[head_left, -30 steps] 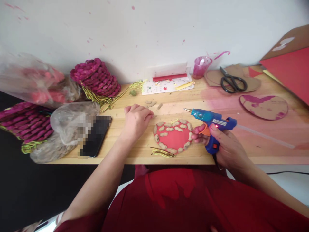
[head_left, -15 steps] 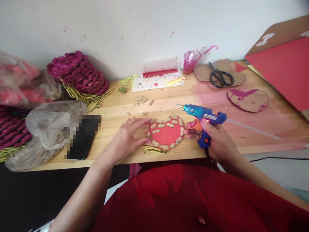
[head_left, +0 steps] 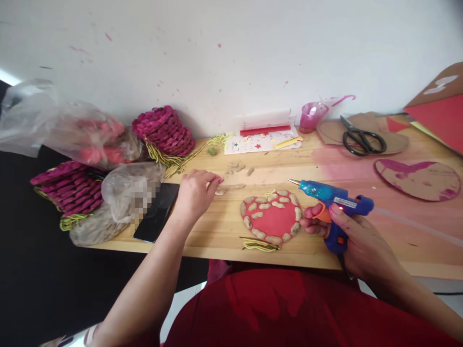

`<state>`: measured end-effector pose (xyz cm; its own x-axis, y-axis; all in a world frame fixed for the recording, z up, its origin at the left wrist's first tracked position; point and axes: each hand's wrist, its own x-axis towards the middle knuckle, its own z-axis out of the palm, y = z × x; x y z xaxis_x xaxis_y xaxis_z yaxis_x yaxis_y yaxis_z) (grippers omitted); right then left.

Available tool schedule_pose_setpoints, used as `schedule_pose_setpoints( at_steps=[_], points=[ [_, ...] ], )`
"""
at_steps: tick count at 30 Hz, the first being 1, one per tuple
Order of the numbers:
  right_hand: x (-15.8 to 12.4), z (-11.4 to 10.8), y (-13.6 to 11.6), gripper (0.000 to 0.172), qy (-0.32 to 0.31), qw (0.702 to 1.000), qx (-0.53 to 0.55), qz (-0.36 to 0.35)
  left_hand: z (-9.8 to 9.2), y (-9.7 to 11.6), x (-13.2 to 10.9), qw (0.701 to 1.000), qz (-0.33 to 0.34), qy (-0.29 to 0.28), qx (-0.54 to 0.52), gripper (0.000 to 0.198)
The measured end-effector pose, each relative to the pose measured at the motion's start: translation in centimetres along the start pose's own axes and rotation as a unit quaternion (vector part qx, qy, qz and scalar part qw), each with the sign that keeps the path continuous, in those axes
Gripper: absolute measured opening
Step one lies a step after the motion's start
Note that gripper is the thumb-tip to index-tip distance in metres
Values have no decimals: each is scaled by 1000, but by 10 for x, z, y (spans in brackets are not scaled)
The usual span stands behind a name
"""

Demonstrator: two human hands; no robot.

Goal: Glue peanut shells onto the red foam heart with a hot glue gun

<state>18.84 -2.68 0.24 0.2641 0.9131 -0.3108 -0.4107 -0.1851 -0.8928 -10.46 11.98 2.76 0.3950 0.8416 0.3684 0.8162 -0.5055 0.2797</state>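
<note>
r. hand [head_left: 361,236] is wrapped round the handle of a blue plastic glue gun [head_left: 349,205], fingers at its orange trigger [head_left: 323,212]; metal nozzle [head_left: 293,181] points left. a long translucent glue stick [head_left: 415,224] runs from the gun's rear twd the right. gun is just right of a flat red heart-shaped panel [head_left: 275,219], which lies on the pale wooden table [head_left: 217,248] at the near edge, approx. mid-scene. tan peanuts in shell [head_left: 274,239] line most of the heart's rim, plus a short inner row nr its far side. r. fingertips are by the heart's right edge; can't tell if they touch.

l. hand [head_left: 197,193] is left of the heart & a bit farther off, thumb & forefinger tips close together; can't tell if anything is pinched btwn them. small loose tan peanuts [head_left: 237,166] lie just beyond, some blurred by the fingertips. black flat phone [head_left: 159,212], partly pixelated, is just left of that hand.

yellow yarn & thin dark sticks [head_left: 260,244] lie along the heart's near side. far left: magenta woven basket [head_left: 164,130] tipped on its side. far centre: white star-print paper [head_left: 235,144]. far right: black-handled scissors [head_left: 365,140] on brown cardboard pieces [head_left: 400,144]; nearer, a magenta-stained cardboard heart [head_left: 419,180].
</note>
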Motion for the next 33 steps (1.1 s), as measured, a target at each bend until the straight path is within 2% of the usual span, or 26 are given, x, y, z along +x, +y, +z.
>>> schedule_pose_setpoints(
  at_steps=[8,14,18,22,29,33],
  points=[
    [3,-6,5,31,-16,1000,17,18,17,-8,45,999,-5,-33,31,14],
    [5,-12,8,26,-20,999,22,27,27,-1,64,998,16,-53,43,14],
    [5,-11,7,26,-17,999,22,35,35,0,74,995,33,-89,39,18],
    [4,-8,5,27,-8,999,22,40,40,-2,81,991,47,-114,44,21],
    [3,-5,0,29,-14,999,14,47,38,-7,81,987,91,-121,50,23],
    [2,-3,-1,31,-16,999,11,47,41,-7,79,988,91,-115,48,22]
  ],
)
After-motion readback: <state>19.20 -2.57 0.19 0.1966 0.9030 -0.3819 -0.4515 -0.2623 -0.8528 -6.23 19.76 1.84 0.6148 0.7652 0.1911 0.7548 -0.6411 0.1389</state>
